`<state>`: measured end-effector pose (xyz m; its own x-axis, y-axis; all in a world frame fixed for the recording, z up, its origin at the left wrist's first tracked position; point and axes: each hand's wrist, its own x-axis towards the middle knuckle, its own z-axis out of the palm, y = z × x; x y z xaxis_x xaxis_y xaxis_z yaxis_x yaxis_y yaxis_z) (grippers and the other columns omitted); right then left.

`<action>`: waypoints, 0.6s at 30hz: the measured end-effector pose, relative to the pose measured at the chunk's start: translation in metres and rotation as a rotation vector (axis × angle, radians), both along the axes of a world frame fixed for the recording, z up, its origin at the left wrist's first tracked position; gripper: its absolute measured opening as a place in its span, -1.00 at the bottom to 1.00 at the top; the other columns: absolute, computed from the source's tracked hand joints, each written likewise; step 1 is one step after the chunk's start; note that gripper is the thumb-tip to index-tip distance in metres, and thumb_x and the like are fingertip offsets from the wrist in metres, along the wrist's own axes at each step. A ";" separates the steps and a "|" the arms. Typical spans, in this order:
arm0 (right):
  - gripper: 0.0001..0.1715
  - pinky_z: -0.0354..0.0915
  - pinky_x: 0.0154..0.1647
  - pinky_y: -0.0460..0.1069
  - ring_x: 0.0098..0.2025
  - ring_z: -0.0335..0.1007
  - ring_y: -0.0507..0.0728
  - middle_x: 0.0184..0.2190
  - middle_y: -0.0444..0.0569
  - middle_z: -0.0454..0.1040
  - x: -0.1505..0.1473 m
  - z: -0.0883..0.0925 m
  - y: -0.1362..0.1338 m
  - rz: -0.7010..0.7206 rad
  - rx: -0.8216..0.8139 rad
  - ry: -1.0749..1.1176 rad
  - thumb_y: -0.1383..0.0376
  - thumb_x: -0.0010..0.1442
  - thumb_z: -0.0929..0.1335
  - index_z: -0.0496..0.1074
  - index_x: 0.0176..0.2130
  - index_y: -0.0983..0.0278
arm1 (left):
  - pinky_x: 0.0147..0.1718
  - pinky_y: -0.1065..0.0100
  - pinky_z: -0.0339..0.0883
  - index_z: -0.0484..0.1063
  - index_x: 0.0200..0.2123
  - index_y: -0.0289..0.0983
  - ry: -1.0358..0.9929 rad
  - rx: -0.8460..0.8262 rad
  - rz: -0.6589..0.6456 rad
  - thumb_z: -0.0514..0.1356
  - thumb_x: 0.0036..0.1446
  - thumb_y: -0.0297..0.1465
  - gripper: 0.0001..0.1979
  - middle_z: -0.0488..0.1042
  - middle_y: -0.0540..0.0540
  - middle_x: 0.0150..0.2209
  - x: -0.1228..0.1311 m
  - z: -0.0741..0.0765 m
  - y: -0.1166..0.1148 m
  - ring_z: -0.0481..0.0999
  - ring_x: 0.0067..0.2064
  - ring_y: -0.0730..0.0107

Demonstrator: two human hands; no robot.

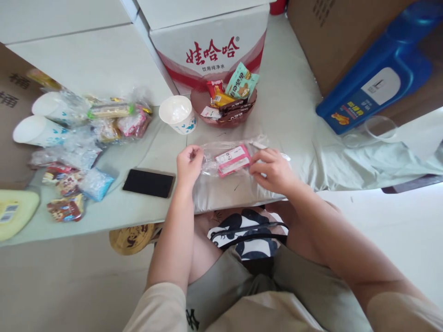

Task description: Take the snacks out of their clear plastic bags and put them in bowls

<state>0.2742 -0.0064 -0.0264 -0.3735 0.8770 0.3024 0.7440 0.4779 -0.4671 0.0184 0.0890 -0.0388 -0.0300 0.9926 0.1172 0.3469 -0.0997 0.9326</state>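
Note:
My left hand (188, 163) pinches the left end of a clear plastic bag (214, 152) that lies on the pale cloth-covered surface (294, 106). Inside the bag is a pink snack packet (232, 160) with a white label. My right hand (272, 169) grips the bag's right side, fingers on the plastic next to the pink packet. Both hands hold the bag low over the near edge of the surface, just above my lap.
A black phone (148, 183) lies left of my left hand. Behind are a paper cup (178, 114), a reddish bowl of snacks (224, 108), a white and red carton (211, 44). Bagged snacks and cups (86, 124) crowd the left; a blue jug (377, 74) leans at right.

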 end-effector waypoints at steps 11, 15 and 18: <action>-0.37 0.30 0.07 0.16 0.11 0.40 0.34 0.14 0.16 0.47 -0.028 -0.008 0.000 -0.082 -0.057 -0.133 0.22 0.20 0.38 0.36 0.23 0.24 | -0.78 0.57 -0.28 0.36 -0.41 -0.24 -0.703 -0.651 -0.259 0.29 0.09 -0.36 -0.85 0.13 0.19 -0.69 0.019 0.032 -0.018 -0.08 -0.76 0.71; -0.29 0.31 0.09 0.20 0.03 0.43 0.34 0.03 0.17 0.50 -0.038 -0.013 0.004 -0.073 -0.102 -0.167 0.31 0.14 0.38 0.33 0.27 0.25 | -0.79 0.57 -0.29 0.37 -0.40 -0.22 -0.872 -0.706 -0.232 0.17 0.26 -0.34 -0.84 -0.03 0.20 -0.68 0.017 0.038 -0.018 -0.24 -0.76 0.73; -0.43 0.38 -0.03 0.14 -0.03 0.47 0.28 0.02 0.15 0.48 -0.035 -0.013 0.005 -0.049 -0.122 -0.071 0.32 0.21 0.30 0.41 0.21 0.22 | -0.79 0.56 -0.31 0.36 -0.44 -0.23 -0.921 -0.638 -0.149 0.11 0.31 -0.36 -0.77 -0.09 0.20 -0.67 0.010 0.039 -0.014 -0.30 -0.75 0.72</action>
<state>0.2387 -0.0012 -0.0398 -0.3462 0.9233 0.1664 0.7981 0.3831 -0.4651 0.0283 0.0750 0.0004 0.2809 0.8643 -0.4173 -0.4747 0.5030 0.7222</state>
